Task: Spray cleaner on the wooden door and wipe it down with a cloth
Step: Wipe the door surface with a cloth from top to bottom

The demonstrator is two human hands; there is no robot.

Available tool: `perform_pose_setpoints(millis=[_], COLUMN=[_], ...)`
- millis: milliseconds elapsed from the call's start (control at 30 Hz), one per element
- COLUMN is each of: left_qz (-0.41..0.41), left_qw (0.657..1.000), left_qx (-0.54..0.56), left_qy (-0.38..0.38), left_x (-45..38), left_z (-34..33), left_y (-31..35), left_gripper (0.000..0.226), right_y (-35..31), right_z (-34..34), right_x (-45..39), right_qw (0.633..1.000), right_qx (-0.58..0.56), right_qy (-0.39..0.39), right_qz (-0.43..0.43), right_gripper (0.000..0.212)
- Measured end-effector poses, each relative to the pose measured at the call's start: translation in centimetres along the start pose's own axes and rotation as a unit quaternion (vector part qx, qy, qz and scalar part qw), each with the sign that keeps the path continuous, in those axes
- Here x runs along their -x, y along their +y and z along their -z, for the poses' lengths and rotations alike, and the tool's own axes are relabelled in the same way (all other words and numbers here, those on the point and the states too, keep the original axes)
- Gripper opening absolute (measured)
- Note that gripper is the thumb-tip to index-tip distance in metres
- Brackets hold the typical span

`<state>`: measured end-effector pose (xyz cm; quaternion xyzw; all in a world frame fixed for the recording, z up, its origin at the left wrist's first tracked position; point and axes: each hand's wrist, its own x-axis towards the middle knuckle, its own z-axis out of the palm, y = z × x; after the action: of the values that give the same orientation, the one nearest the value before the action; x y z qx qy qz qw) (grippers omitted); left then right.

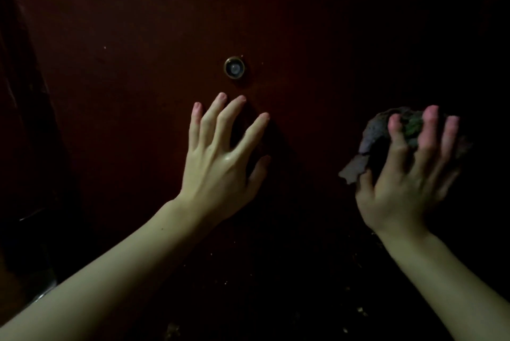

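a dark reddish-brown wooden door [132,37] fills nearly the whole view, dimly lit, its right side falling into deep shadow. one round brass peephole [236,67] sits near the middle. a darker vertical strip, maybe the frame, runs down the far left edge. two bare hands are raised at the door. the left hand [220,158] lies just below the peephole, its fingers [231,117] straight and spread wide with the tips on the wood. the right hand [411,172], off to the right in the shadow, grips one bunched greyish cloth [386,128] against the door, fingers curled over it, a ragged corner hanging out at its left.
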<state>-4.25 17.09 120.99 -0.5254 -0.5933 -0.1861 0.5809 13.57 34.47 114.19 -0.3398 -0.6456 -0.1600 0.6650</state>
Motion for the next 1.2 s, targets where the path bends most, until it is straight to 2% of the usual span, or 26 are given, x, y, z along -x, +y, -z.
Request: perform_pose_setpoints(millis=[67,133,233,367,433,500,567,633,700,833,967,1067,1200], left_qz=[0.01,0.035,0.087,0.128,0.139,0.119,0.089,0.064,0.037,0.016,0.011,0.02,0.042], left_qw=[1.0,0.999,0.995,0.99,0.987,0.987,0.99,0.992,0.994,0.995,0.996,0.997,0.996], left_qx=[-0.001,-0.013,-0.027,-0.027,-0.011,-0.005,0.0,0.012,0.013,0.014,0.01,0.018,0.07], left_qy=[-0.011,-0.021,-0.031,-0.059,-0.083,-0.104,-0.112,-0.107,-0.101,-0.095,-0.088,-0.075,-0.047], left_x=[1.7,3.2,5.2,7.5,8.6,9.5,10.1,10.8,11.2,11.9,13.2,14.6,15.8], left_z=[0.8,1.5,2.4,3.2,3.6,3.7,3.7,3.6,3.3,2.8,2.6,2.4,2.1], left_y=[-1.3,-3.0,-5.1,-7.4,-8.5,-9.1,-9.6,-10.6,-11.5,-12.1,-12.4,-12.8,-13.3], left_gripper=[0.057,0.06,0.073,0.088,0.09,0.088,0.084,0.082,0.082,0.078,0.067,0.061,0.053], right_y=[-2.8,-5.9,-10.9,-13.0,-11.7,-10.3,-10.6,-13.0,-16.4,-22.8,-22.3,-17.6,-14.5], right_z=[-0.3,-0.7,-1.4,-1.9,-1.7,-1.4,-1.3,-1.5,-2.1,-3.4,-3.9,-3.5,-2.6], right_x=[1.4,3.3,5.5,5.5,4.7,3.6,3.4,4.7,6.8,11.1,11.5,10.5,9.8], right_qw=[1.0,0.996,0.981,0.967,0.977,0.995,0.999,0.998,0.999,0.984,0.965,0.973,0.996], right_qx=[-0.003,-0.01,-0.018,-0.018,-0.012,-0.004,0.001,0.004,0.0,-0.002,-0.006,0.01,0.018], right_qy=[-0.016,-0.039,-0.068,-0.075,-0.07,-0.052,-0.028,-0.011,-0.015,-0.057,-0.054,-0.045,-0.058], right_qz=[0.023,0.086,0.182,0.242,0.199,0.086,-0.016,-0.066,-0.035,0.167,0.258,0.227,0.072], right_gripper=[0.072,0.079,0.083,0.078,0.079,0.078,0.074,0.072,0.072,0.074,0.071,0.077,0.079])
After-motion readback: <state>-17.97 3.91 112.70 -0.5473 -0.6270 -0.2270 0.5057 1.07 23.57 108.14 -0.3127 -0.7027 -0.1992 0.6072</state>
